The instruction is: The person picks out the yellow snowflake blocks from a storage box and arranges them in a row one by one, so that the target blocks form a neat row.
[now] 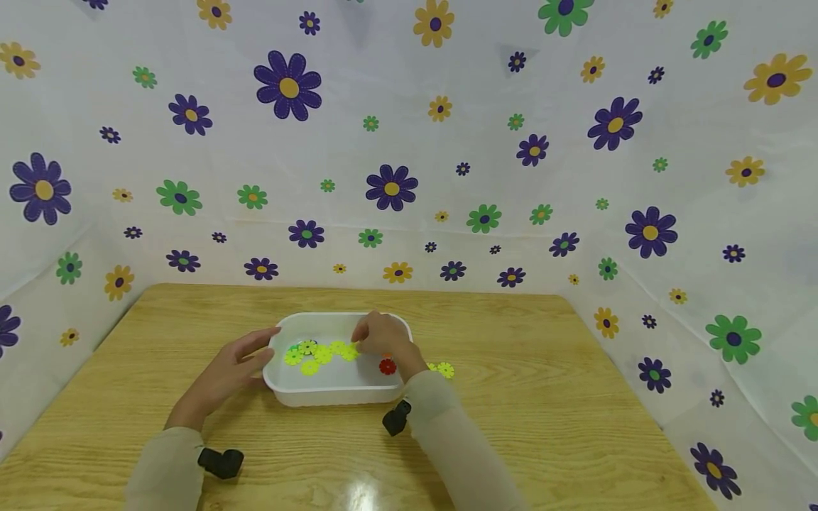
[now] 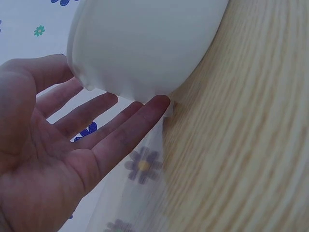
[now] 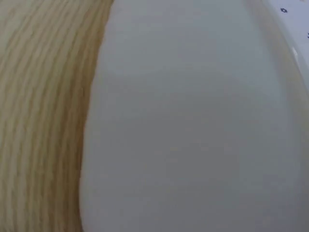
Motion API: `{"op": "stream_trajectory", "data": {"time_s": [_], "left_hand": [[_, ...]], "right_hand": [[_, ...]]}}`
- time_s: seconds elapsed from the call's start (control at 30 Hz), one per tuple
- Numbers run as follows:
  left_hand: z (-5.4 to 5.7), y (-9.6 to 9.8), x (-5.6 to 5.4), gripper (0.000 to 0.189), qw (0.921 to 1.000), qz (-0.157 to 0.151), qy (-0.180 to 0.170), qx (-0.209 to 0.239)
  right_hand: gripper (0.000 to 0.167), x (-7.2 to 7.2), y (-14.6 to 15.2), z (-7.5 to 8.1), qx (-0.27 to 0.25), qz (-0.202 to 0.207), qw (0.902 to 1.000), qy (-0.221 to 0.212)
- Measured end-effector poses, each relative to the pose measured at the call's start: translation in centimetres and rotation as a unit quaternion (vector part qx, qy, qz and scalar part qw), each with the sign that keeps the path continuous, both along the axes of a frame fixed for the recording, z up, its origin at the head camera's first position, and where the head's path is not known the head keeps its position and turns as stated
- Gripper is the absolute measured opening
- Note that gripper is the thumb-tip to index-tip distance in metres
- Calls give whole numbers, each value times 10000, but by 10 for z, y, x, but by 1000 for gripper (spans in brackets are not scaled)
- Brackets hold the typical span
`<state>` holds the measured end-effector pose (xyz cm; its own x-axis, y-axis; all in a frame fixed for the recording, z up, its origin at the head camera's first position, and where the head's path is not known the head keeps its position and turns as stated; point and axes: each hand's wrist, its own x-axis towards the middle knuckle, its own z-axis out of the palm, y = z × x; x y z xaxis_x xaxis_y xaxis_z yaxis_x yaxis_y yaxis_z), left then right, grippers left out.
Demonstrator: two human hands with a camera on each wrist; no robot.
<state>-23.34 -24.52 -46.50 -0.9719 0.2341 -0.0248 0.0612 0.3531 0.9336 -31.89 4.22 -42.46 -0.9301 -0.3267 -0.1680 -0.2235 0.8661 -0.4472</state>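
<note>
A white plastic tub [image 1: 332, 397] stands on the wooden table. Inside lie several yellow flower-shaped discs [image 1: 322, 354] in a loose group, plus a red one [image 1: 387, 366] at the right. My left hand [image 1: 230, 369] is at the tub's left end; in the left wrist view its fairly straight fingers [image 2: 130, 130] touch the tub's wall, with the thumb near the rim. My right hand [image 1: 385, 337] reaches over the right side into the tub, its fingertips beside the yellow discs. Whether they pinch a disc is hidden. The tub's wall fills most of the right wrist view.
Outside the tub, to the right of my right wrist, yellow flower discs [image 1: 445, 370] lie on the table [image 1: 511, 426]. A white sheet [image 1: 409, 142] printed with flowers hangs behind the table and along both sides.
</note>
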Motion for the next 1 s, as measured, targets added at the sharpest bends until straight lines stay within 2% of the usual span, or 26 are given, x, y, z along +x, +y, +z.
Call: {"op": "stream_trajectory", "data": {"time_s": [0.07,0.27,0.7,0.8,1.0], "left_hand": [[0,0,0,61,10000,-1,27,-17],[-1,0,0,61,10000,13,51,-69],[0,1,1,61,10000,21,16,-80],[0,1,1,62,10000,15,7,-92],[0,0,1,62,10000,12,4,-60]], "right_hand": [[11,1,-2,-1,100,-20,9999,71],[16,6,-6,-3,-74,-123,9999,29],[14,8,-7,-6,-78,151,9995,252],[11,9,-7,-5,-110,198,9996,194],[6,9,-3,-1,-532,237,9983,-39]]}}
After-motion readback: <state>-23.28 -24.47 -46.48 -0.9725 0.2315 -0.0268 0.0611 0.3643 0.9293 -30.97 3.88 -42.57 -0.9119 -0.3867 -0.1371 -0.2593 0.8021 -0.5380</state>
